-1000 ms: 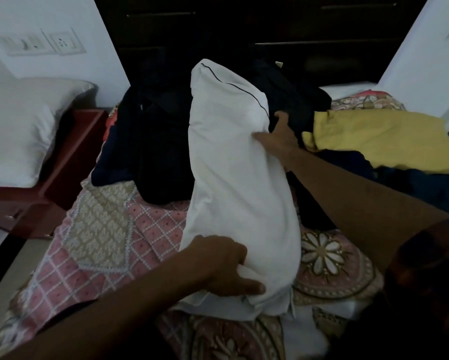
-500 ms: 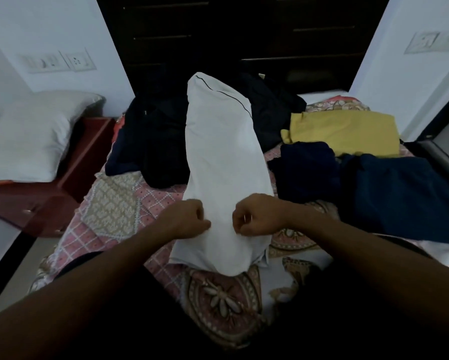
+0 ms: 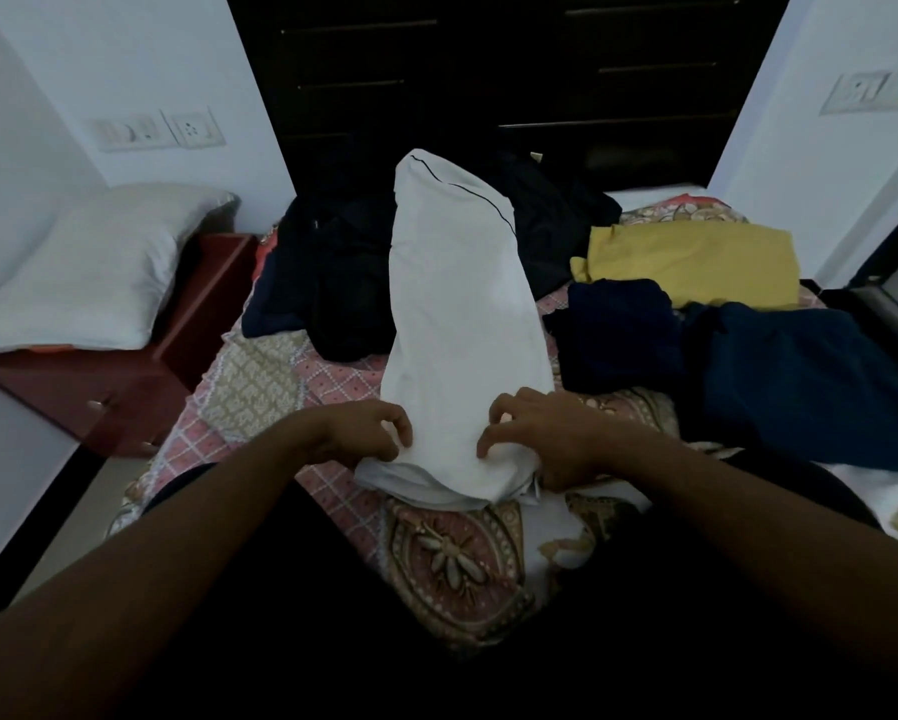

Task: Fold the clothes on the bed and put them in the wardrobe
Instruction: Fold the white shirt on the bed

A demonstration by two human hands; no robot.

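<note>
One bed (image 3: 259, 376) stands before one dark wardrobe (image 3: 488, 70). On the bed lie one dark heap (image 3: 332, 283), two navy garments (image 3: 810, 376), one yellow garment (image 3: 696, 262), and one white garment (image 3: 462, 324) lengthwise in the middle. At its near end, the right hand (image 3: 545, 433) rests arched, spread fingertips on it. The left hand (image 3: 358, 433) touches its edge, grip unclear.

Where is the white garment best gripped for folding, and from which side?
Grip the white garment at its two near corners, coming from the near end, one hand per side. It lies long and narrow, pointing away from the person, its far end on the dark clothes; the near hem is free.
</note>
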